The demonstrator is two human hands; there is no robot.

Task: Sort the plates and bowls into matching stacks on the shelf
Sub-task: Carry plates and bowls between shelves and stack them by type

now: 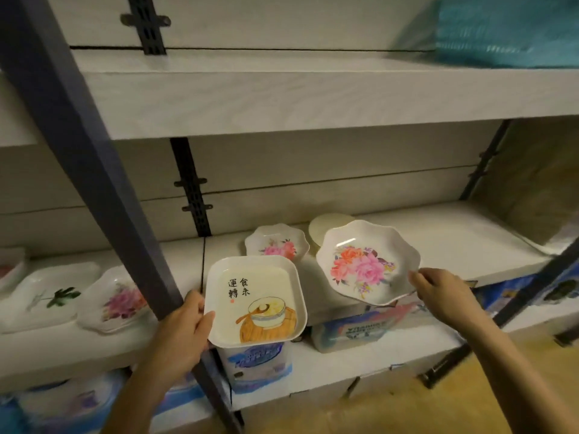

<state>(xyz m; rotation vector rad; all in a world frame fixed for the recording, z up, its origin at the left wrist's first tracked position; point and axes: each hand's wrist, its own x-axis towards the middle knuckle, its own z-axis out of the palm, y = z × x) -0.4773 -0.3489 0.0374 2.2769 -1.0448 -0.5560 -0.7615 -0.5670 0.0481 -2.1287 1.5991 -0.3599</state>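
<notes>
My left hand [183, 330] grips the left edge of a square white plate [255, 300] printed with black characters and a bowl on a basket. My right hand [438, 292] pinches the right rim of a scalloped white plate [368, 261] with pink and orange flowers, held tilted above the shelf [454, 239]. Behind them on the shelf lie a smaller scalloped flower plate [277, 242] and a plain cream round plate [326, 227]. Left of the post lie a flower plate [117, 300] and a rectangular plate with a green leaf [47, 296].
A dark slanted shelf post [103, 170] crosses in front of the shelf on the left. Another post [532, 283] runs at the right. Blue and white packages [257, 361] fill the shelf below. A teal bundle [507, 29] lies on the upper shelf.
</notes>
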